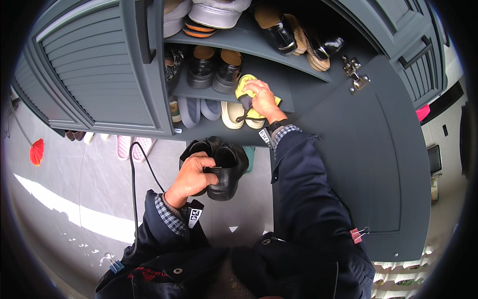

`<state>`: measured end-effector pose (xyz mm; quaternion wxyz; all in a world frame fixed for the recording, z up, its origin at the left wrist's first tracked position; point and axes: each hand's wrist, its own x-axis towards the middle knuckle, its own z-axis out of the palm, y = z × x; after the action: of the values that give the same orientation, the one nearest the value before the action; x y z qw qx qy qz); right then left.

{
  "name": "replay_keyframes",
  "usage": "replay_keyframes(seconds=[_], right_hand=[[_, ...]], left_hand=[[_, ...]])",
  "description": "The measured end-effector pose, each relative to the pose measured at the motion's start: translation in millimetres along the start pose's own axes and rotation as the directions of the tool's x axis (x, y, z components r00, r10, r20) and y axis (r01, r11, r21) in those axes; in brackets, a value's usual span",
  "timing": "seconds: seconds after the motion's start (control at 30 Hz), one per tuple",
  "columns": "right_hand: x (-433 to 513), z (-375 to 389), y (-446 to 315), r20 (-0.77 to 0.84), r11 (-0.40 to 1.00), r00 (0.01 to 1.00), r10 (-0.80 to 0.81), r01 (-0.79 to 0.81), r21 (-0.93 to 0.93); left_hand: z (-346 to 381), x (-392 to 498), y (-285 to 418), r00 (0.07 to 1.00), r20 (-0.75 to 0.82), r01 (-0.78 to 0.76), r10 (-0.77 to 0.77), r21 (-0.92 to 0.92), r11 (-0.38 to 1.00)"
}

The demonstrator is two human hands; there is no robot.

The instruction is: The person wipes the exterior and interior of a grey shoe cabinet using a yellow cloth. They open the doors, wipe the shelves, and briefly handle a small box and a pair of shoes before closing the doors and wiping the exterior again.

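Note:
My left hand (194, 175) grips a pair of black leather shoes (226, 177) by their heels, above the floor in front of a grey shoe cabinet. Farther up and to the right, my right hand (261, 98) holds a crumpled yellow and grey cloth (245, 83) at the edge of the middle shelf (272, 91). Beside the cloth, a pair of black shoes with thick soles (214, 71) stands on that shelf. Cream slippers (232, 116) lie below, partly hidden by the cloth and my right hand, next to grey-blue slippers (189, 112).
The cabinet door (358, 157) stands open on the right, and a louvred door (89, 63) is at the left. The upper shelf (239, 41) bears several shoes. Pink slippers (125, 147) lie on the floor. A black cable (133, 179) loops beside my left sleeve.

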<state>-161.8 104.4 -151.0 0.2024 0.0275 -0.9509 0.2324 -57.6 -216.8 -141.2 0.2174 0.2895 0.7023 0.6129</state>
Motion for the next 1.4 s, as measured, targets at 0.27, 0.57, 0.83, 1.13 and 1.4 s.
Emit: replay_keyframes(seconds=[0.27, 0.57, 0.83, 1.13, 1.4], right_hand=[[-67, 9, -49, -0.122, 0.972, 0.990, -0.065, 0.091, 0.217], [-32, -51, 3, -0.209, 0.749, 0.791, 0.576, -0.612, -0.253], [-74, -31, -34, -0.255, 0.861, 0.847, 0.467, -0.501, -0.087], [-18, -29, 22, -0.278, 0.697, 0.794, 0.541, -0.608, -0.379], [-74, -24, -4, -0.186, 0.748, 0.835, 0.518, -0.548, -0.374]], left_hand=[[-4, -21, 19, 0.999, -0.033, 0.034, -0.036, -0.064, 0.997], [-9, -36, 30, 0.992, -0.122, 0.037, -0.043, -0.053, 0.998], [-19, -48, 64, 0.982, -0.169, -0.103, 0.088, -0.087, 0.991], [-18, -61, 83, 0.955, -0.276, -0.136, 0.111, -0.073, 0.988], [1, -46, 103, 0.915, -0.304, -0.269, 0.267, 0.036, 0.963]])
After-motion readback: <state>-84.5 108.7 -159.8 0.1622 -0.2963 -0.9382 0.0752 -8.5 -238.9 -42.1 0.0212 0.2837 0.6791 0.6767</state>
